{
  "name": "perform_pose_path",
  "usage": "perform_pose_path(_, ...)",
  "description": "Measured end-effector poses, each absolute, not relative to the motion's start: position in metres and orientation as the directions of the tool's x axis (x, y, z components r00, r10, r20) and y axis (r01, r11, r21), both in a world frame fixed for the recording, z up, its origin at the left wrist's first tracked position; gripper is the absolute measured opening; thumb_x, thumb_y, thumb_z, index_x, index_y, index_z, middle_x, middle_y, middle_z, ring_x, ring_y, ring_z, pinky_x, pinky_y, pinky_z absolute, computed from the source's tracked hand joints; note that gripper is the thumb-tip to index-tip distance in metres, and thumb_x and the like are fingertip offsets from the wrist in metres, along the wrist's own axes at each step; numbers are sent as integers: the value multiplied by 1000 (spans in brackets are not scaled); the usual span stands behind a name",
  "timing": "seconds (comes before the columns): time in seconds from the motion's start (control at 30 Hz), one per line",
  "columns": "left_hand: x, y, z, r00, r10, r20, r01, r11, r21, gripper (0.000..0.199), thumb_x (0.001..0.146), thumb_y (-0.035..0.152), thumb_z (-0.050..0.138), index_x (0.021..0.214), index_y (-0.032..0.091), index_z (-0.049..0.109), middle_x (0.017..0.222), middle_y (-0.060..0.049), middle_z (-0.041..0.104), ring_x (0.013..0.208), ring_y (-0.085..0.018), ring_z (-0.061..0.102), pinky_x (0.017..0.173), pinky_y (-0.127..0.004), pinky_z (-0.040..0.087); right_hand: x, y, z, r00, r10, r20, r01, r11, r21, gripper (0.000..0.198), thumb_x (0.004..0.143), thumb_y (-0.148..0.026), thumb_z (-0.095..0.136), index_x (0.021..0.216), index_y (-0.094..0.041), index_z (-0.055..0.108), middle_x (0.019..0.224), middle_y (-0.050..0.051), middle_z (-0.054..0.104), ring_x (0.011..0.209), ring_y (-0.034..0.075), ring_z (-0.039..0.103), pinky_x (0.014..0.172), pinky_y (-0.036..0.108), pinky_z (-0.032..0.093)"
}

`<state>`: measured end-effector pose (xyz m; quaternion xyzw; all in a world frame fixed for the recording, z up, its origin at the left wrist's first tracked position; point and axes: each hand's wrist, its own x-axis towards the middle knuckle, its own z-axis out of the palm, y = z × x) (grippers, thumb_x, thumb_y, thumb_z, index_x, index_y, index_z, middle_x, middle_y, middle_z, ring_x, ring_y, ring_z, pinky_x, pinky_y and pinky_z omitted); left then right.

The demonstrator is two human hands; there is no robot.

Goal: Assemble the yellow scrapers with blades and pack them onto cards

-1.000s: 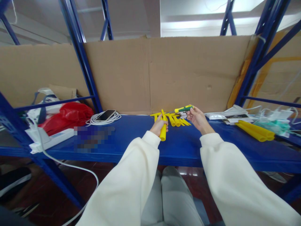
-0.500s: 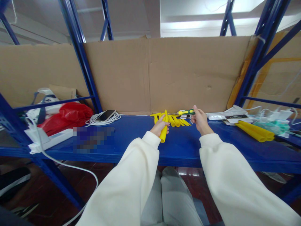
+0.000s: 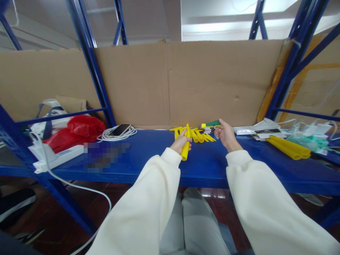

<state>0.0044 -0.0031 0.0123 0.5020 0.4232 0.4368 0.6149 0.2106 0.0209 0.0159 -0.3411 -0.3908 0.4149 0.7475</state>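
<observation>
My left hand [image 3: 181,142] is closed around a yellow plastic piece [image 3: 185,153] with a round, tube-like lower end. My right hand [image 3: 226,135] grips the end of a screwdriver [image 3: 211,123] with a green and yellow handle. Its thin shaft points left toward the piece in my left hand; whether the tip touches it I cannot tell. Behind and between my hands lie several yellow plastic pieces [image 3: 197,136] in a row, with thin pointed yellow ones [image 3: 209,137] at the right end. Small black and white parts [image 3: 209,130] lie just below the screwdriver.
On the left are a phone [image 3: 120,130] on a coiled white cable [image 3: 106,136], a red bag [image 3: 81,128] and a white power strip [image 3: 63,156]. Two yellow tubes [image 3: 290,148] lie on the right of the blue shelf [image 3: 148,166]. Cardboard [image 3: 132,85] stands behind.
The screwdriver handle has turned about its length, showing mostly green where yellow and dark stripes were. My right fingers have shifted slightly on it. My left hand is nearly still.
</observation>
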Motion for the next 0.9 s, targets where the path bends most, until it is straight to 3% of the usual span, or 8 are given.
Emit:
perform_pose_path(0.23, 5, -5, 13, 241, 967, -82, -102, 110, 989, 84, 83, 3, 50, 157, 32, 23, 73, 3, 52, 46, -9, 44, 45, -20, 38, 211, 20, 16, 343, 886, 313, -339, 427, -838, 38, 75, -49, 79, 75, -22, 51, 43, -10, 42, 34, 7, 41, 30, 16, 32)
perform_pose_path(0.33, 6, -5, 12, 234, 969, -82, -119, 112, 987, 83, 84, 2, 47, 157, 33, 22, 71, 4, 49, 46, -9, 44, 44, -19, 37, 210, 14, 19, 283, 910, 303, -389, 398, -831, 35, 79, -49, 77, 80, -21, 56, 45, -9, 47, 36, 7, 43, 34, 15, 35)
perform_pose_path(0.5, 6, -3, 10, 243, 967, -76, -140, 113, 984, 84, 84, 5, 52, 157, 34, 22, 69, 5, 49, 46, -8, 44, 45, -18, 37, 210, 8, 25, 228, 933, 277, -453, 354, -818, 34, 80, -39, 79, 75, -22, 50, 54, -7, 57, 41, 6, 48, 41, 16, 43)
perform_pose_path(0.73, 5, -3, 11, 232, 970, -70, -126, 101, 987, 85, 83, 1, 48, 157, 33, 22, 70, 4, 50, 46, -9, 45, 45, -19, 37, 210, 12, 22, 253, 931, 262, -425, 350, -834, 51, 74, -53, 81, 68, -24, 40, 45, -9, 45, 37, 7, 41, 35, 17, 36)
perform_pose_path(0.9, 6, -3, 12, 251, 965, -69, -95, 96, 991, 84, 84, 3, 50, 157, 34, 22, 70, 5, 49, 45, -7, 43, 45, -18, 36, 215, 18, 19, 233, 946, 227, -425, 309, -851, 51, 74, -57, 78, 66, -24, 40, 40, -10, 36, 34, 7, 35, 33, 19, 33)
